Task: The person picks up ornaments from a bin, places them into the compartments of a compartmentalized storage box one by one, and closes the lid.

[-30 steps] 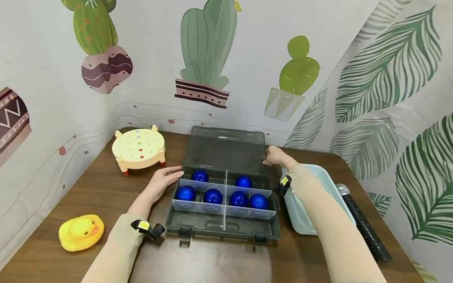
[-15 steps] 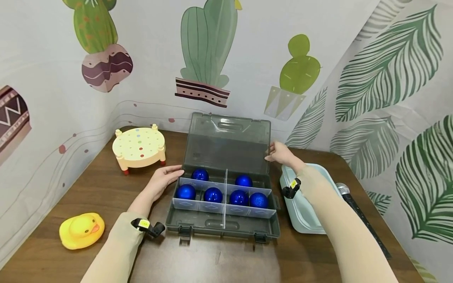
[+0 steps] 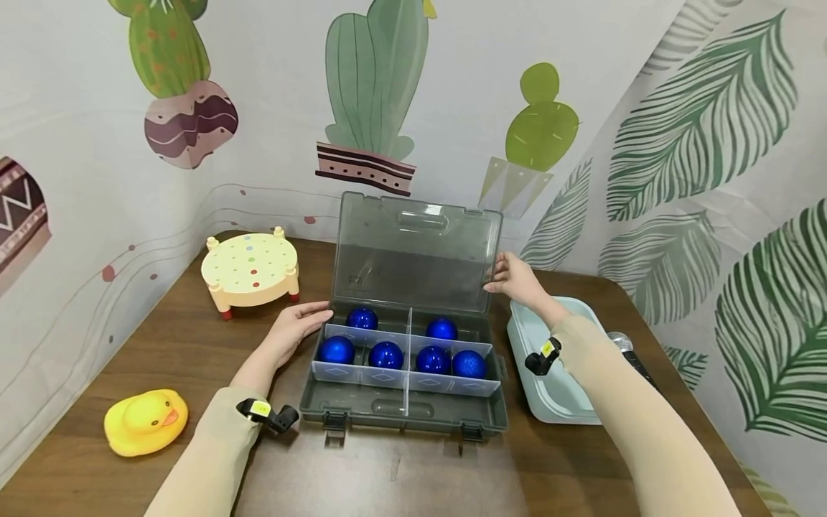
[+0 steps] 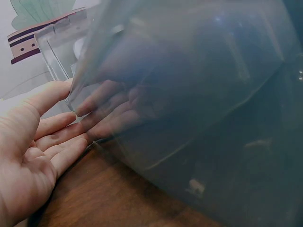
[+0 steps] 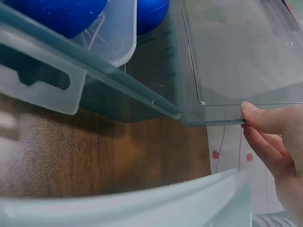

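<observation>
A dark translucent plastic storage case (image 3: 407, 408) lies on the table with its lid (image 3: 416, 251) raised, leaning a little back. Clear dividers split its base into compartments. Several shiny blue balls (image 3: 385, 355) sit in the back and middle rows. At the case's rear left corner, my left hand (image 3: 293, 332) touches the side with nearly straight fingers, also seen in the left wrist view. My right hand (image 3: 515, 280) pinches the lid's right edge between thumb and fingers. In the right wrist view, the thumb (image 5: 265, 118) lies over that lid edge.
A light blue plastic tub (image 3: 536, 391) stands right of the case, under my right forearm. Beyond it lies a microphone (image 3: 623, 343), partly hidden by the sleeve. A yellow duck (image 3: 145, 422) is at left; a small cream stool-like stand (image 3: 250, 271) is behind it. A patterned cloth backs the table.
The lid has swung up from lying far back to a steeper angle, with my right hand moving up along with it. My left hand stays at the case's left side.
</observation>
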`<state>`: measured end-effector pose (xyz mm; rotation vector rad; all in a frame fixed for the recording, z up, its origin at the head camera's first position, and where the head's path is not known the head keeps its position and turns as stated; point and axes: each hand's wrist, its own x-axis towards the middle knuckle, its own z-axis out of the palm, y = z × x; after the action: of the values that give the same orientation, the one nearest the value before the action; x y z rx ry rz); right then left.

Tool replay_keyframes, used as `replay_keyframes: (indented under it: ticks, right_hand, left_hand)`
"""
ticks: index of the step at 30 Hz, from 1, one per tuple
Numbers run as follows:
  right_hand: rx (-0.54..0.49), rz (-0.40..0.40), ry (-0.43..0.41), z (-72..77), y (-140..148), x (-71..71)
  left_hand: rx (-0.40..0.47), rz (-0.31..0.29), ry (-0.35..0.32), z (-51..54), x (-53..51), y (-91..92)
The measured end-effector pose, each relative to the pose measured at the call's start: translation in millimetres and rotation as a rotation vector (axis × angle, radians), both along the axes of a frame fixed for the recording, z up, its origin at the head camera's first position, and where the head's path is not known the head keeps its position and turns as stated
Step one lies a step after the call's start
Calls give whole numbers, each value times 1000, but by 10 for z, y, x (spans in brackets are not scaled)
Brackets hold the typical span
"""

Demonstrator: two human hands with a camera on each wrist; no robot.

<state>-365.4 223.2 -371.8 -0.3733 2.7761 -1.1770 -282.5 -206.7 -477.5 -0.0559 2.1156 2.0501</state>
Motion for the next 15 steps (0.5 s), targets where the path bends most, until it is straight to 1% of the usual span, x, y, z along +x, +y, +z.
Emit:
replay_keyframes:
  ticks: [4,7,10,15]
  right_hand:
    - [5,2,20,26,18,58]
    - [1,8,43,52,33,117]
    - [-1,24,78,78,49,181]
    - [31,51,153,138,91,280]
  left_hand:
    - [-10,-4,4,1,3,2]
    - [-9,3,2,1,3,3]
    - [-10,0,3,7,7,5]
    - [0,-4,4,23,20,2]
